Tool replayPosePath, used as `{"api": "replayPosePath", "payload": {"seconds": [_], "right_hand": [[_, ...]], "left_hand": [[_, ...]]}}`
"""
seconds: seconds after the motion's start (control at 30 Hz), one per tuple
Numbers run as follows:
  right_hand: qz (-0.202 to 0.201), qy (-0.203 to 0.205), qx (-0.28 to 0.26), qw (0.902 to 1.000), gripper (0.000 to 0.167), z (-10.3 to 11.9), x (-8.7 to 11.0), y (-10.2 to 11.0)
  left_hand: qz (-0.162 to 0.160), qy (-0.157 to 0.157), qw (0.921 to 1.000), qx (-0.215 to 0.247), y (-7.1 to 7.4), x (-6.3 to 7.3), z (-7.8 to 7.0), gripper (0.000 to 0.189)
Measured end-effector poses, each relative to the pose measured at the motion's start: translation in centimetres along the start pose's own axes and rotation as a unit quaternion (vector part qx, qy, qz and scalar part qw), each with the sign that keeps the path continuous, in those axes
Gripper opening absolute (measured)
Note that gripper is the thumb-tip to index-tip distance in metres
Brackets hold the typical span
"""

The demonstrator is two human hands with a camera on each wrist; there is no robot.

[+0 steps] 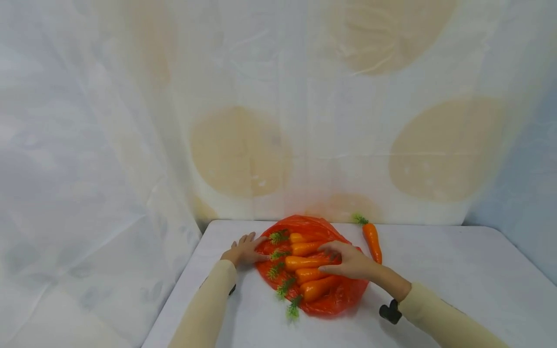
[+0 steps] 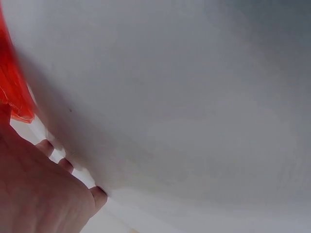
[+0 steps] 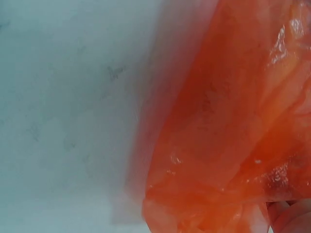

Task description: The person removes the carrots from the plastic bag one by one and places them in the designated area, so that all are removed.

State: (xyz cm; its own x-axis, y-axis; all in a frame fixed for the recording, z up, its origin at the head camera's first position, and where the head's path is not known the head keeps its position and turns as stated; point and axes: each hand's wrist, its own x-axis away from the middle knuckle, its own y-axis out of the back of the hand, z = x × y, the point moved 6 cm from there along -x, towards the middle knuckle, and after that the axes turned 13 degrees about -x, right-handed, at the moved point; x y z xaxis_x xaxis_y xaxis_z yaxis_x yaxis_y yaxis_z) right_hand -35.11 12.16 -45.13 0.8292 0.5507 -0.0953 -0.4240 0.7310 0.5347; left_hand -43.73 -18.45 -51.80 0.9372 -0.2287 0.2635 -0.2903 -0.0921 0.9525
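Note:
Several orange carrots [image 1: 302, 262] with green leafy tops [image 1: 275, 270] lie side by side on a spread red plastic bag [image 1: 348, 295], tops toward the left. My left hand [image 1: 247, 250] rests at the bag's left edge with fingers spread, its fingertips beside the upper tops. In the left wrist view, that hand [image 2: 43, 189] reaches along the white surface next to a bit of red bag [image 2: 14, 82]. My right hand [image 1: 350, 261] lies over the carrots' narrow ends, thumb and bent fingers apart above them. Its fingers [image 3: 294, 218] show only at the corner of the right wrist view.
One more carrot [image 1: 372, 241] with a green top lies beyond my right hand, off the bag. The white table [image 1: 448, 270] meets a pale curtain [image 1: 304, 121] with tan round patches at the back. Another light sheet [image 1: 87, 193] hangs along the left side.

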Motion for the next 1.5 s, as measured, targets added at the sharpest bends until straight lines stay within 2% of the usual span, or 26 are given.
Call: {"api": "replayPosePath", "payload": {"seconds": [0.07, 0.23, 0.33, 0.63, 0.9, 1.2, 1.5], "right_hand": [[0.004, 0.003, -0.004, 1.0000, 0.059, 0.1, -0.1, -0.2], [0.012, 0.019, 0.001, 0.9997, 0.055, 0.4, -0.3, -0.8], [0.024, 0.023, -0.003, 0.9994, 0.053, 0.5, -0.3, -1.4], [0.050, 0.047, -0.014, 0.9976, 0.052, 0.7, -0.4, -2.8], [0.082, 0.020, -0.034, 0.9959, 0.050, 0.4, -0.3, -3.4], [0.093, -0.007, -0.050, 0.9944, 0.051, -0.4, 0.1, -4.0], [0.109, -0.007, -0.052, 0.9926, 0.047, 0.0, 0.3, -4.3]], "left_hand": [[-0.004, 0.003, 1.0000, 0.001, -0.4, -0.5, 0.4, 0.081], [-0.005, 0.015, 0.9999, 0.001, -0.7, -0.8, 1.0, 0.081], [0.004, 0.018, 0.9998, 0.000, -0.6, -0.5, 0.9, 0.078], [-0.003, 0.010, 0.9999, 0.003, -0.4, -0.4, 0.9, 0.078], [0.001, 0.020, 0.9998, 0.000, -1.0, -1.2, 1.4, 0.080], [0.001, 0.011, 0.9999, 0.007, -0.5, -0.2, 0.8, 0.079], [-0.002, 0.008, 1.0000, 0.004, -0.2, -0.1, 0.8, 0.077]]}}
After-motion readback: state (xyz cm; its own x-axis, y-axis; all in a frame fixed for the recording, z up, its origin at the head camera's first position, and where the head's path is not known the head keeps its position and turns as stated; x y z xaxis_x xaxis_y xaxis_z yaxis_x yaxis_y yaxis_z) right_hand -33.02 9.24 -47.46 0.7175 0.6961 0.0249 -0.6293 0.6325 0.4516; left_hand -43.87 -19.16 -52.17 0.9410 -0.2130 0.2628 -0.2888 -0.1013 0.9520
